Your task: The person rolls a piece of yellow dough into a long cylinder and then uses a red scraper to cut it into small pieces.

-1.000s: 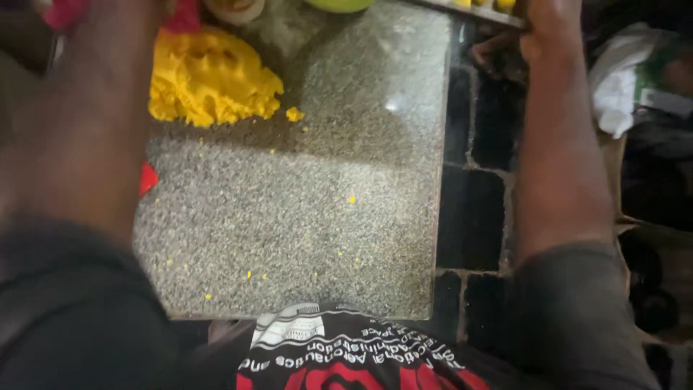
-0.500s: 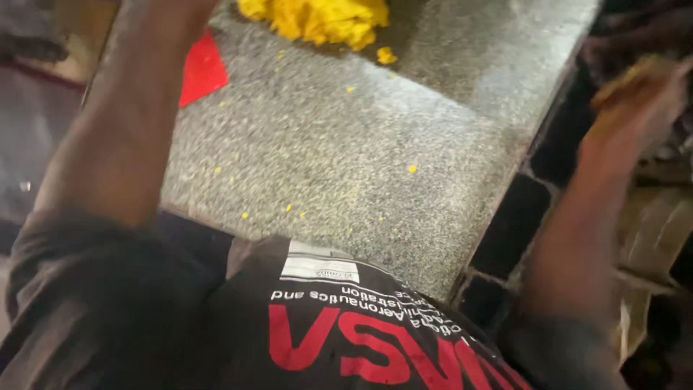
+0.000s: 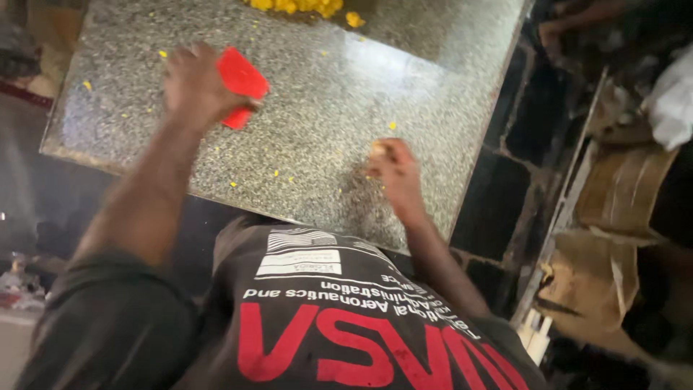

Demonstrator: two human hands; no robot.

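My left hand [image 3: 189, 85] grips a flat red scraper [image 3: 242, 81] and holds it just above the speckled granite slab [image 3: 317, 123] near its left part. Its arm reaches in from the lower left. My right hand [image 3: 393, 172] rests on the slab near the front edge with its fingers curled in. A small pale bit shows at the fingertips, but I cannot tell what it is. A heap of yellow crumbly stuff [image 3: 297, 6] lies at the slab's far edge, mostly cut off. Yellow crumbs [image 3: 275, 173] are scattered over the slab.
The slab's front edge is close to my dark printed shirt [image 3: 339, 325]. To the right are dark tiles [image 3: 498, 195], brown cardboard pieces [image 3: 613, 217] and a white bag [image 3: 675, 101]. Another person's hand [image 3: 556, 32] shows at the top right. The left side is dim clutter.
Both hands have drawn back from the far end of the slab. The left hand now shows the red scraper, and the right hand has come down onto the slab from the right side.
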